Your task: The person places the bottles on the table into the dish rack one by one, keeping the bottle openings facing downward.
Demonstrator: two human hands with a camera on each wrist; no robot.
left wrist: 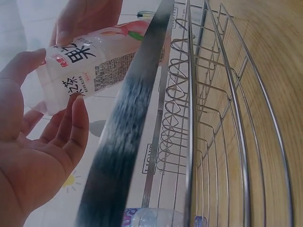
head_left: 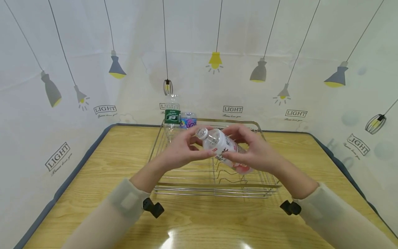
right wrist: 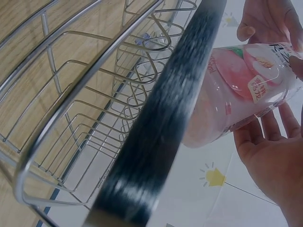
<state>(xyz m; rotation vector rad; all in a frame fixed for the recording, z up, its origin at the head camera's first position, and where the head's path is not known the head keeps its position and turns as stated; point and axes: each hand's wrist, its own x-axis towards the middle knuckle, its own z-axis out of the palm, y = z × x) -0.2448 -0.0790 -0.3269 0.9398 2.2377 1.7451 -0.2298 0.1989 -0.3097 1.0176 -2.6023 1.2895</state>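
A peach-drink plastic bottle with a white and pink label is tilted above the rack, its capped neck toward the upper left. My left hand holds it near the shoulder, thumb on the label and fingers underneath, as the left wrist view shows. With thumb and fingers, my right hand grips the label part of the same bottle. Below both hands is a metal wire dish rack with a flat, gold-toned top rim.
At the rack's back left corner a clear bottle with a green label stands upright. Beside it is a shorter bottle with a blue-purple label. The wooden table ends at a curtain printed with lamps.
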